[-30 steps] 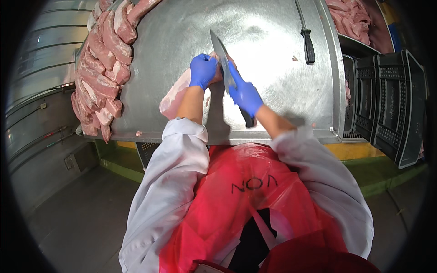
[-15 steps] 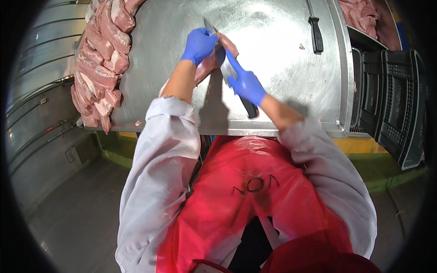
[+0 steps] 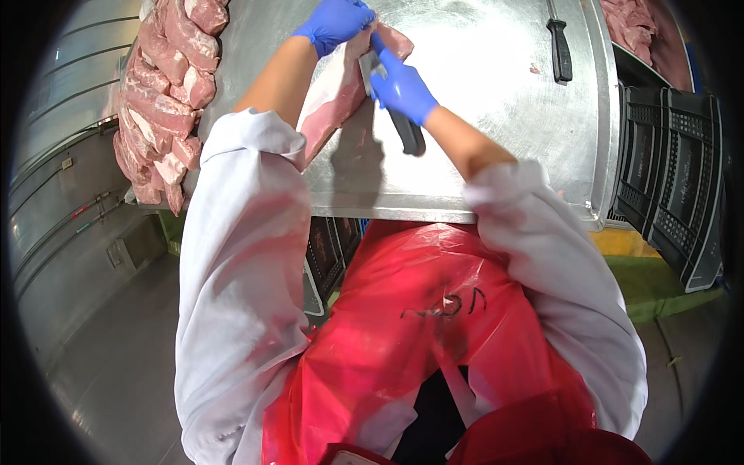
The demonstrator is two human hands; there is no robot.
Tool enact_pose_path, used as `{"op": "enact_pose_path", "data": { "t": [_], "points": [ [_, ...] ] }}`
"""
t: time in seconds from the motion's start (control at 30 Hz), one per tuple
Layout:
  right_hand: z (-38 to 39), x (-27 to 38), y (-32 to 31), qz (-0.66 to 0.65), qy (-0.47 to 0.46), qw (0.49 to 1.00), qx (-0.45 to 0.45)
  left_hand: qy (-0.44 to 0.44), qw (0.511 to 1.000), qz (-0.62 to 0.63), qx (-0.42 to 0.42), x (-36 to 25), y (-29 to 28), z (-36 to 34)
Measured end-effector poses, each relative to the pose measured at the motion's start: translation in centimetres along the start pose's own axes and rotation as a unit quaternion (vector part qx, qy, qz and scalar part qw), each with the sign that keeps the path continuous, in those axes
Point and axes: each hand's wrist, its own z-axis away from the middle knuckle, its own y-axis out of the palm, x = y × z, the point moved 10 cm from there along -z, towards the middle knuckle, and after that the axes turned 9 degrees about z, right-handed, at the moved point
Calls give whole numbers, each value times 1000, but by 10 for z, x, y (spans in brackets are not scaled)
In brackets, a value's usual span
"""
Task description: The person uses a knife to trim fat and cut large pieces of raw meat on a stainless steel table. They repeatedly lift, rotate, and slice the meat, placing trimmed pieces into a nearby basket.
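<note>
The 2 hands are wearing blue gloves and working over the far part of a metal worktop. The left hand is curling nearly closed and gripping the far part of a long piece of meat; its exact finger hold is hard to tell. The right hand is closing around a knife, with its forefinger stretching forward along the blade. The blade is lying against the meat's right side, and its tip is hiding from view. The meat is resting on the worktop at a slant, running from beside the left forearm up between the 2 hands. A heap of meat is lying along the worktop's left edge. A black-handled rod is lying near the right edge. Beyond that edge, dark crates are standing, and more meat is sitting in a container.
</note>
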Motion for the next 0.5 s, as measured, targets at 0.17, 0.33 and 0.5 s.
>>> {"op": "enact_pose_path", "data": {
  "t": [0.17,0.33,0.5],
  "points": [
    [76,-6,35,19,25,996,85,71,997,4,30,-16,-18,14],
    [-2,11,25,5,-23,999,30,56,998,15,33,-50,-21,32],
    [58,-4,44,61,10,992,109,79,995,32,55,-43,-34,40]
  ]
}}
